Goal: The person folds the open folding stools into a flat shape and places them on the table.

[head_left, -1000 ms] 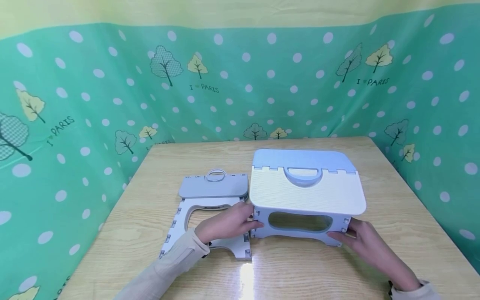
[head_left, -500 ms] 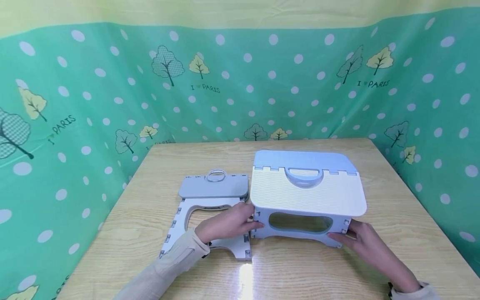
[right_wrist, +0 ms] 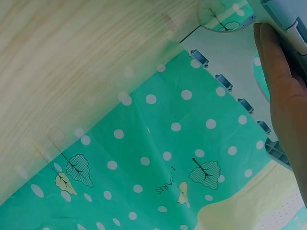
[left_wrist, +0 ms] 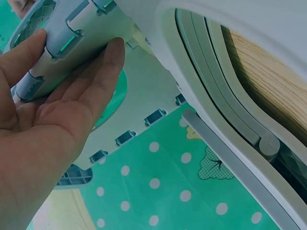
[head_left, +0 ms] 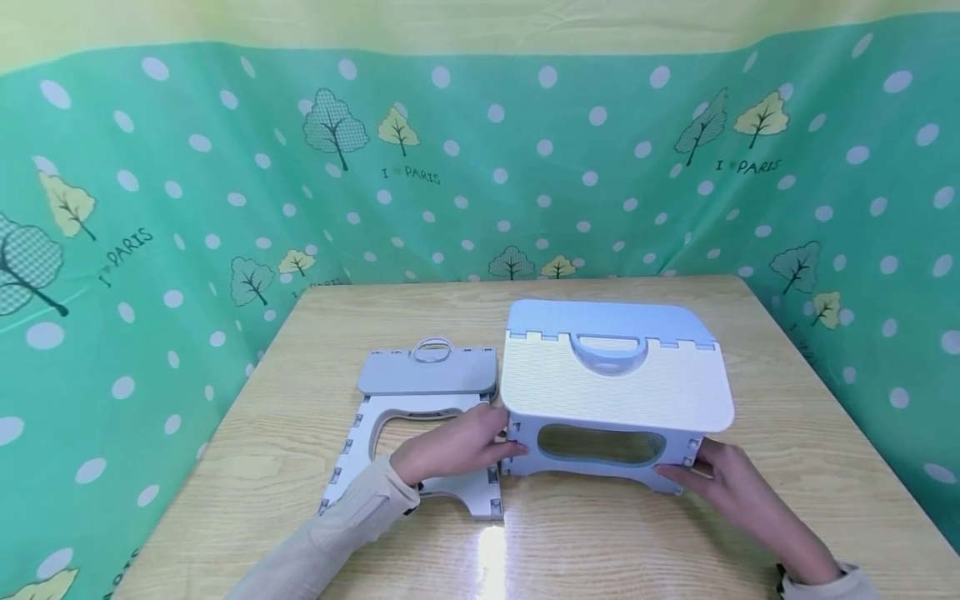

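Observation:
A folding stool with a white and light-blue top stands unfolded on its legs at the right of the table. My left hand holds its left leg corner, thumb on the front panel and fingers round the side. In the left wrist view the leg's hinged edge lies between thumb and fingers. On the opposite corner, my right hand grips the right leg, thumb in front, fingertips hidden behind. Beneath my left forearm lies a second folding stool, grey and white, folded flat with its oval handle pointing away.
The wooden table carries both stools side by side, their near edges almost meeting. A green dotted curtain with printed trees encloses the back and both sides.

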The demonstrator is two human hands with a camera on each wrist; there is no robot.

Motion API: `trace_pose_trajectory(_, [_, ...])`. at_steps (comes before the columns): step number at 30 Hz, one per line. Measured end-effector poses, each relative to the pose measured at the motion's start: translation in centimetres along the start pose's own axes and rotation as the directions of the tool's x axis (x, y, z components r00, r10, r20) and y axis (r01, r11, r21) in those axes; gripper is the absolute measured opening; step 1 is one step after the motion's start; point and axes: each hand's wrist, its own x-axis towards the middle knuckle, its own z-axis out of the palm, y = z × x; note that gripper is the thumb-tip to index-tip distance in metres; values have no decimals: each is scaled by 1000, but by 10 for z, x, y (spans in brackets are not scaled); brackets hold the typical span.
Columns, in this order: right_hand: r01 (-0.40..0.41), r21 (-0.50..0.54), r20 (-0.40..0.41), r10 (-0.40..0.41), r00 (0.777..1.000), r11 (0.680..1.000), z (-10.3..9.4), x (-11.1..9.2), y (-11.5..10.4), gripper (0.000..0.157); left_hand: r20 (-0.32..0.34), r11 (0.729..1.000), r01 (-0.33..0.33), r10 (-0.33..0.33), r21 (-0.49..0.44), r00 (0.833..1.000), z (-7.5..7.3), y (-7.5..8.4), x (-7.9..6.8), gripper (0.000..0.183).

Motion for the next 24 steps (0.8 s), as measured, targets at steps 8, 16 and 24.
trace_pose_trajectory(8, [-35, 5, 19, 35, 999, 999, -2, 1, -1, 39, 10, 1000, 20, -20, 3, 1000, 0, -1, 0, 53])
trace_pose_trajectory(16, [-62, 34, 44, 61, 997, 997, -2, 1, -2, 36, 23, 1000, 28, -28, -14, 999, 0, 0, 0, 56])
trace_pose_trajectory(24, [-73, 36, 50, 71, 996, 997, -1, 2, -2, 36, 17, 1000, 12, -11, -23, 1000, 0, -2, 1, 66])
